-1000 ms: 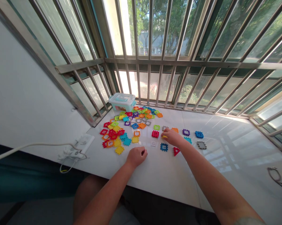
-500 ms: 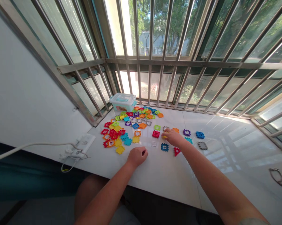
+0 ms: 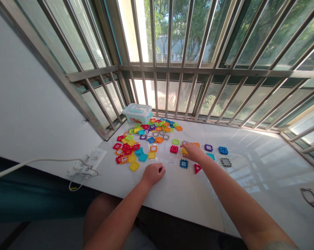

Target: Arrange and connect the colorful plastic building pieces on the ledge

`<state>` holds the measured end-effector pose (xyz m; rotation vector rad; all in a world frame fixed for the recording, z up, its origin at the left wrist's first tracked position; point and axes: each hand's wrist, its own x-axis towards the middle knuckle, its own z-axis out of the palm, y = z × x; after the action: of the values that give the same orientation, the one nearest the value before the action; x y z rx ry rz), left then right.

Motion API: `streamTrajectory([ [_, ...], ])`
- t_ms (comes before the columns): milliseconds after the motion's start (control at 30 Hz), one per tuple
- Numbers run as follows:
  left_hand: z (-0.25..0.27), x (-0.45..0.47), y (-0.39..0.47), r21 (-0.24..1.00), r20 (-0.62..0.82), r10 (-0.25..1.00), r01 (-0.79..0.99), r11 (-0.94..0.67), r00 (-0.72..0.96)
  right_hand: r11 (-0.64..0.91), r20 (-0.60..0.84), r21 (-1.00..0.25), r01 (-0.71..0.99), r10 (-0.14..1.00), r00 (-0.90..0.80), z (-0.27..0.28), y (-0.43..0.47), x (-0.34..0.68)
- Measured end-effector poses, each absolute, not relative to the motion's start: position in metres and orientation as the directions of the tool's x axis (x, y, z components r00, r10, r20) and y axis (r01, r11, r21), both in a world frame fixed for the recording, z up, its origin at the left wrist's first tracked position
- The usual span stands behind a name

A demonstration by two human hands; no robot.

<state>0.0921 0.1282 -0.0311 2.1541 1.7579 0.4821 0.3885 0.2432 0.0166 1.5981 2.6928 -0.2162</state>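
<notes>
My left hand (image 3: 153,173) rests on the white tabletop as a loose fist, with nothing visible in its curled fingers. My right hand (image 3: 192,152) reaches over the spaced-out pieces. Its thumb and forefinger are apart around a yellow plastic building piece (image 3: 184,151) lying on the table; whether they touch it is too small to tell. Close by lie a red square piece (image 3: 174,149), a light green piece (image 3: 175,142), a grey piece (image 3: 184,142) partly hidden by the fingers, a white piece (image 3: 171,159), a blue window piece (image 3: 183,164) and a red triangle (image 3: 197,168) under my forearm.
A pile of colourful interlocking pieces (image 3: 127,148) spreads at the left. Behind it stands a lidded plastic box (image 3: 137,113). Farther right lie purple (image 3: 208,147), blue (image 3: 223,150) and grey (image 3: 226,162) pieces. A power strip (image 3: 94,161) sits left; window bars border the back.
My right thumb and forefinger have spread, so more of the yellow piece shows between them. My left hand stays in place.
</notes>
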Motion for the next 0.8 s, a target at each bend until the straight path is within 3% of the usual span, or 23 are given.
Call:
streamTrajectory([
  [567,-0.032,0.092,0.129,0.442,0.045,0.983,0.879,-0.178,0.177,0.475,-0.051,-0.105,0.874,0.875,-0.482,0.021,0.245,0.389],
  [800,-0.031,0.092,0.128,0.446,0.066,0.98,0.873,-0.196,0.186,0.353,-0.018,-0.096,0.931,0.934,-0.356,0.031,0.254,0.4],
])
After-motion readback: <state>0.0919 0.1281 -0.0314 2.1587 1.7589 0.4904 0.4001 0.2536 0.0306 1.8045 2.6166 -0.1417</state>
